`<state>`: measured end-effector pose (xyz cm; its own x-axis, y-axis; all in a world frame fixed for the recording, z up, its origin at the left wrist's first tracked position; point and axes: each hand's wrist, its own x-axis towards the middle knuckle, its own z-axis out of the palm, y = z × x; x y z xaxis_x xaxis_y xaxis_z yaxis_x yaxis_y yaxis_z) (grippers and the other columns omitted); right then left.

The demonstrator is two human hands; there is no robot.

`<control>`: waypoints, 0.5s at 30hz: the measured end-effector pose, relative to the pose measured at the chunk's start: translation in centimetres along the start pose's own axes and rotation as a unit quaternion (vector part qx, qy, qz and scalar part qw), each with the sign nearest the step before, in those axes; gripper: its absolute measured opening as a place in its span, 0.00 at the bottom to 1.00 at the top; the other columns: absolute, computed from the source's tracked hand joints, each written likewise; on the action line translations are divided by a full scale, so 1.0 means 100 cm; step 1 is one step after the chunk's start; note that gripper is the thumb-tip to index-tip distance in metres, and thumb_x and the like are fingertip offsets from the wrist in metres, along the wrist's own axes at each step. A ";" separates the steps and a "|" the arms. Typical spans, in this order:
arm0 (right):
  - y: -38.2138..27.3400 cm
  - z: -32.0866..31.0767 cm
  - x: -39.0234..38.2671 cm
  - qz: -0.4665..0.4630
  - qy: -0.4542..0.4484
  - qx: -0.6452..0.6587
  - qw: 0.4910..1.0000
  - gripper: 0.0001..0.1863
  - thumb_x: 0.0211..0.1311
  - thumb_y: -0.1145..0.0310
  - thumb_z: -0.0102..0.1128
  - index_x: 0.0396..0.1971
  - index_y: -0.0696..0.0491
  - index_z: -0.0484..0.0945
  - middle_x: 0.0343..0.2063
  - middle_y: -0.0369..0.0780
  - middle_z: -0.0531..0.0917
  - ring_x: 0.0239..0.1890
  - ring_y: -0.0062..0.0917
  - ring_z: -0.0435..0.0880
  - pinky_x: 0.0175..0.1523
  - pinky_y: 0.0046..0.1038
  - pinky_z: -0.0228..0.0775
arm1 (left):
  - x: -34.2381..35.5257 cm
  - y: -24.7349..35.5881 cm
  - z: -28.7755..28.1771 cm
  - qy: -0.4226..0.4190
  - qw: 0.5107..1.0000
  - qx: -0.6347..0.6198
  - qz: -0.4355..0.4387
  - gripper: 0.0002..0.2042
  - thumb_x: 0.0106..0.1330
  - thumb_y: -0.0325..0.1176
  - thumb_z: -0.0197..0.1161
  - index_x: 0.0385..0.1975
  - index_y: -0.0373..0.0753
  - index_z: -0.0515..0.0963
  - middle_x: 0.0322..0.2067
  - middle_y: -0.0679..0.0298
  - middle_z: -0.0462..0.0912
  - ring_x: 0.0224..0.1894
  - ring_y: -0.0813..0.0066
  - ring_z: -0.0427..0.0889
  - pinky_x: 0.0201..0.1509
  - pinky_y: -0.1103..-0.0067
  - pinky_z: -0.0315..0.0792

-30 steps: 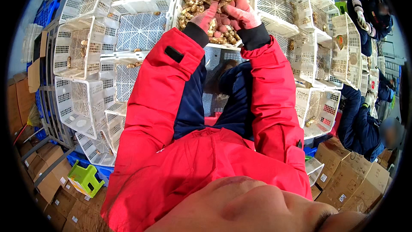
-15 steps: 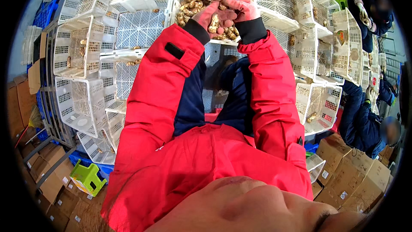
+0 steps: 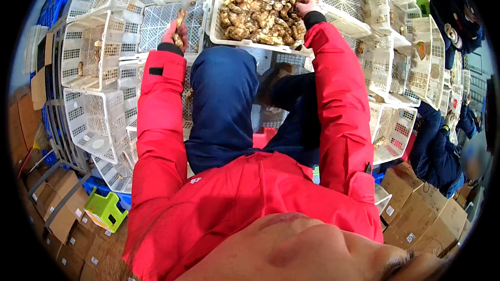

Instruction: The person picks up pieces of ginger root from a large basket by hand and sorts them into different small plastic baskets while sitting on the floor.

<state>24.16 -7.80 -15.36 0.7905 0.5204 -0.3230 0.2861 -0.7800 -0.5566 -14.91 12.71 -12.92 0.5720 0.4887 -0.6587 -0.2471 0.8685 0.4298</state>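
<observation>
A white plastic crate (image 3: 212,21) full of brown and cream mushrooms (image 3: 263,8) stands in front of me. To its left, my left hand (image 3: 173,35) is closed around a few long-stemmed mushrooms (image 3: 180,19), held above a nearly bare white crate (image 3: 151,27). One mushroom points up past the fingers and another hangs by the palm. My right hand (image 3: 307,7) rests at the full crate's right side against the pile. Its fingers are curled among the mushrooms, and what they hold, if anything, is hidden.
More white crates (image 3: 86,117) stand tilted on the left, some with a few mushrooms. Others (image 3: 385,67) line the right side. Co-workers in dark clothes (image 3: 440,143) sit far right. Cardboard boxes (image 3: 427,205) and a green stool (image 3: 105,209) lie behind.
My hands were together over the full crate and have parted. The left has carried mushrooms left over the neighbouring crate; the right has moved to the pile's right side. My left knee has come into view.
</observation>
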 end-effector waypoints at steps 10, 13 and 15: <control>-0.055 0.068 -0.045 0.031 0.082 -0.266 0.960 0.16 0.47 0.61 0.51 0.36 0.53 0.66 0.33 0.44 0.76 0.35 0.34 0.76 0.39 0.30 0.67 | 0.001 -0.018 -0.054 0.013 1.000 -0.021 0.008 0.13 0.57 0.40 0.51 0.36 0.38 0.70 0.32 0.64 0.76 0.25 0.77 0.76 0.19 0.86 0.70; -0.039 0.058 -0.042 0.017 0.096 -0.213 0.972 0.19 0.47 0.61 0.48 0.39 0.55 0.67 0.34 0.45 0.76 0.35 0.34 0.76 0.41 0.30 0.67 | -0.001 -0.008 -0.001 -0.034 0.999 0.012 -0.006 0.13 0.58 0.39 0.49 0.36 0.37 0.70 0.31 0.64 0.76 0.25 0.77 0.76 0.19 0.85 0.70; -0.034 0.035 -0.025 0.002 0.090 -0.123 0.988 0.32 0.41 0.54 0.56 0.47 0.55 0.62 0.37 0.45 0.74 0.36 0.31 0.76 0.40 0.25 0.68 | -0.005 0.003 0.042 -0.130 0.991 0.027 -0.004 0.13 0.59 0.38 0.48 0.36 0.36 0.70 0.31 0.62 0.76 0.26 0.77 0.76 0.19 0.85 0.70</control>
<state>19.33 -5.23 -15.39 0.8692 0.4636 -0.1719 0.3875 -0.8547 -0.3456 -12.02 12.36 -9.84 0.7584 0.4370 -0.4837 -0.2026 0.8633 0.4622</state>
